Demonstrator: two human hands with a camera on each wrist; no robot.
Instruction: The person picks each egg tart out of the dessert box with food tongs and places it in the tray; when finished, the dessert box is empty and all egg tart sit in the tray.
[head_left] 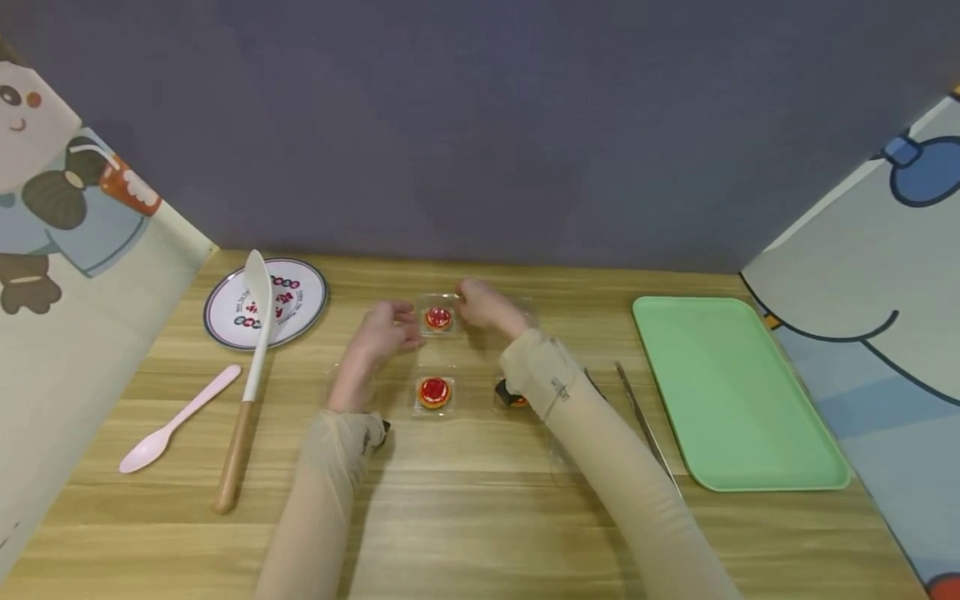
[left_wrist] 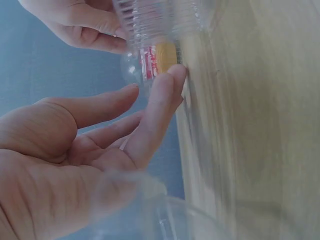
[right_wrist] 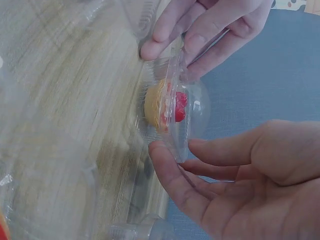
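Note:
A clear plastic box (right_wrist: 175,145) holding a small tart with a red top (head_left: 438,318) stands near the back of the table. My right hand (head_left: 487,307) pinches the right edge of this box between thumb and fingers. My left hand (head_left: 384,332) is at its left side, fingertips right at the rim and thumb held apart from the fingers. Closer to me sits another clear box with a red-topped tart (head_left: 434,392). A third tart (head_left: 517,402) is partly hidden by my right wrist.
On the left lie a printed plate (head_left: 303,312), a white spoon with a wooden handle (head_left: 255,367) across it, and a pink spoon (head_left: 180,418). A long metal utensil (head_left: 645,425) and a green tray (head_left: 738,392) lie on the right. Clear plastic (head_left: 562,458) shows beneath my right forearm.

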